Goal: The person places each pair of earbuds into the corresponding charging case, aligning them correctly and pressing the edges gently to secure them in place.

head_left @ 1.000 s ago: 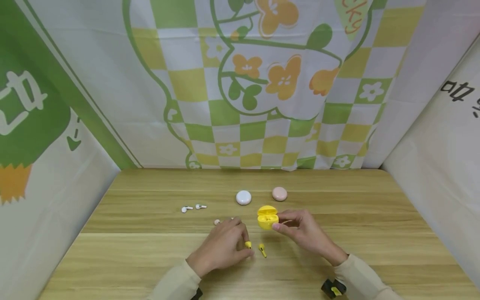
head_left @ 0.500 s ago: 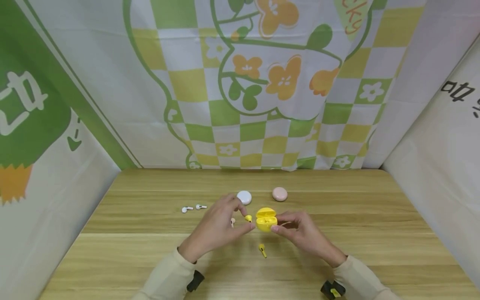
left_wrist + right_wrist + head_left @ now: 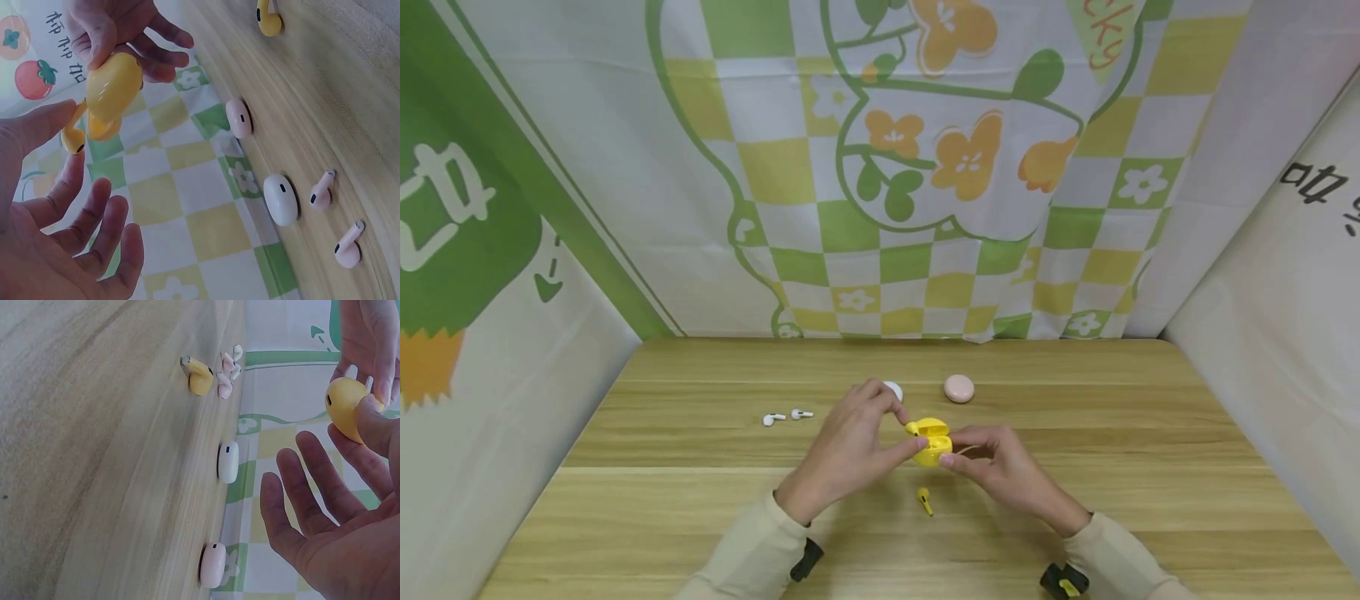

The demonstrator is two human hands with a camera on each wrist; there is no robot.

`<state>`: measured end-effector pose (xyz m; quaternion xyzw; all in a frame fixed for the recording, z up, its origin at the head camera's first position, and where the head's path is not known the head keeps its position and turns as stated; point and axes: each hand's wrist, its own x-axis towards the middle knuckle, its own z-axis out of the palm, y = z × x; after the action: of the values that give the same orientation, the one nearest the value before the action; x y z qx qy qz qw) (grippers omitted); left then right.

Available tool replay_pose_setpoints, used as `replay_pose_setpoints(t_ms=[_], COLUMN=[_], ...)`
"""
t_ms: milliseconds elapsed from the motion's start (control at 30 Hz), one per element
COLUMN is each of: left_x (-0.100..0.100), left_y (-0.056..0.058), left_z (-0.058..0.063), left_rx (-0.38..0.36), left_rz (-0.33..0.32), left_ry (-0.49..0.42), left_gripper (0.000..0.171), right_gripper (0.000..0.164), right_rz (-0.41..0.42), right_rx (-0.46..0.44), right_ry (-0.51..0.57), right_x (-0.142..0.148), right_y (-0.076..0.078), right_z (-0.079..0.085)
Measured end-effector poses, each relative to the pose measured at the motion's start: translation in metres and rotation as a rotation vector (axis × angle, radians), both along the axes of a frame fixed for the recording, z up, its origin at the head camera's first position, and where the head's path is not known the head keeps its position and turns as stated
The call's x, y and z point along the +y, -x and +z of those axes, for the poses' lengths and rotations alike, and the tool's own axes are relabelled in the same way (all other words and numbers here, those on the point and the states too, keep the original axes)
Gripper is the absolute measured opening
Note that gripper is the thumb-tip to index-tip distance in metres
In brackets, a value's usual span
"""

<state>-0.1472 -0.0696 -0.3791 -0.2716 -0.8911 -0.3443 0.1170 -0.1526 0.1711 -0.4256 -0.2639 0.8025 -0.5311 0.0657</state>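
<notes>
My right hand (image 3: 1011,471) pinches a round yellow earbud case (image 3: 932,455) between thumb and index finger, its lid flipped up. The other right fingers spread loosely in the right wrist view. Between the thumb and index finger of my left hand (image 3: 850,454) is a yellow earbud (image 3: 74,139), right at the case's open mouth. In the left wrist view the case (image 3: 112,87) is seen from its underside and back, so its inside is hidden there. A second yellow earbud (image 3: 924,501) lies on the table in front of the hands.
A pink case (image 3: 958,388) and a white case (image 3: 280,200) lie at the back of the wooden table (image 3: 1075,392). Two white earbuds (image 3: 788,416) lie at the left. Pink earbuds (image 3: 225,385) are hidden behind my left hand in the head view. A printed cloth (image 3: 925,275) hangs behind.
My left hand has lifted the yellow earbud off the table area and carried it up and right to the case. The right hand with the case has shifted slightly left.
</notes>
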Motion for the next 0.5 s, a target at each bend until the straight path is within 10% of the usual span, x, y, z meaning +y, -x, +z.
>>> replay_pose_setpoints(t_ms=[500], left_x=[0.0074], left_y=[-0.0008], left_z=[-0.0019], left_rx=[0.056], left_rz=[0.013], left_ry=[0.019], left_gripper=[0.029], right_gripper=[0.024], right_rz=[0.019], right_rx=[0.042], right_ry=[0.019], right_x=[0.0005], right_y=[0.0008], right_z=[-0.0024])
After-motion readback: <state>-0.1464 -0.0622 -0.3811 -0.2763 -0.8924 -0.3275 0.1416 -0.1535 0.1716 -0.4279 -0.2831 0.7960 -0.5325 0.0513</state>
